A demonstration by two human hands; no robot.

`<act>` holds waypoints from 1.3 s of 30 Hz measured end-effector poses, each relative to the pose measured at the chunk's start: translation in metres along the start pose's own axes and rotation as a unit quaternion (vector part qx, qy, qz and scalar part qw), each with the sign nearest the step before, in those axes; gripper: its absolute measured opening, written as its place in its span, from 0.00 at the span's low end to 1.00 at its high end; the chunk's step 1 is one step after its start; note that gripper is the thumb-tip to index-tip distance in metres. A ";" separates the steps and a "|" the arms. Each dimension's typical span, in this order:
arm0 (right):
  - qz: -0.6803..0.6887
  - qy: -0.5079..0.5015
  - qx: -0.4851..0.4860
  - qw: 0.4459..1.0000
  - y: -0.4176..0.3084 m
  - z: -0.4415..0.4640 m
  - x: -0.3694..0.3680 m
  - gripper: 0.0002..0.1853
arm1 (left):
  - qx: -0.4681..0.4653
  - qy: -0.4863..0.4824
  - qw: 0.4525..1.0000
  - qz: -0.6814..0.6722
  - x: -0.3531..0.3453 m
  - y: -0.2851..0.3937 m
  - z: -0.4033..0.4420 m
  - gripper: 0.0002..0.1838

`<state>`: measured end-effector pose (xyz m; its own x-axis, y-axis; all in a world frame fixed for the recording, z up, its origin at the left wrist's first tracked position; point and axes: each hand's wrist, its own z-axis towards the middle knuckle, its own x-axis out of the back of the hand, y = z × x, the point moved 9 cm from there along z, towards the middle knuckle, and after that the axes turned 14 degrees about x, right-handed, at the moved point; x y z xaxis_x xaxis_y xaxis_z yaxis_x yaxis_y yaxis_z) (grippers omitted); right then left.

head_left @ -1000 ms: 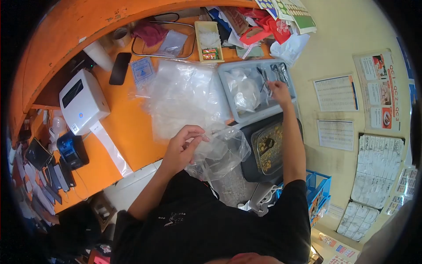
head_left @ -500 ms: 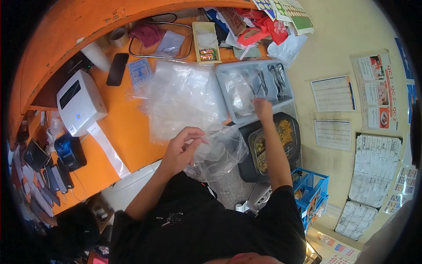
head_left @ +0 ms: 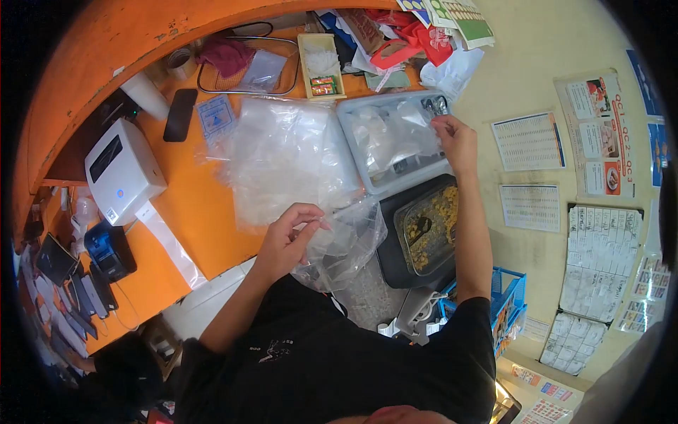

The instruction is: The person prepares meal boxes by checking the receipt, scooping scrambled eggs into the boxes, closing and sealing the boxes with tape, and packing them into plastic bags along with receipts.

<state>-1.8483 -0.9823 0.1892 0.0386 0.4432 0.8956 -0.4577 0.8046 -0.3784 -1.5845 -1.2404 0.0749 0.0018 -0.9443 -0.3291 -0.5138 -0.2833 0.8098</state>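
Note:
My left hand (head_left: 293, 237) is closed in a pinch on the upper edge of a crumpled clear plastic bag (head_left: 342, 251), which hangs in front of my body. Over the right end of a pale blue compartment tray (head_left: 381, 185), my right hand (head_left: 458, 145) has its thumb and fingers pressed together. They grip clear plastic (head_left: 413, 131) that stretches across the tray. This plastic covers most of the black utensils inside; only some dark shiny pieces (head_left: 434, 106) show beside my fingertips. Flat clear bags (head_left: 282, 155) lie in a stack left of the tray.
Below the tray, a clear container of yellow food (head_left: 431, 230) sits on a black appliance (head_left: 392, 261). A white label printer (head_left: 127, 169), a phone (head_left: 181, 115) and a small yellow box (head_left: 321, 67) are on the orange desk (head_left: 212, 240). A blue crate (head_left: 505, 290) stands at right.
My right hand has moved to the right across the tray, drawing clear plastic over the utensils. My left hand keeps its pinch on the bag. The view has shifted slightly.

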 end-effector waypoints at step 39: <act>-0.087 0.067 -0.090 0.990 0.084 -0.022 0.068 0.29 | -0.017 -0.010 1.000 -0.014 0.002 -0.005 0.023 0.09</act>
<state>-1.8645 -0.8753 0.2130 0.2269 0.3301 0.9163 -0.2678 0.9257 -0.2672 -1.6022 -1.2375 0.0591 -0.0011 -0.9326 -0.3610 -0.4835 -0.3155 0.8165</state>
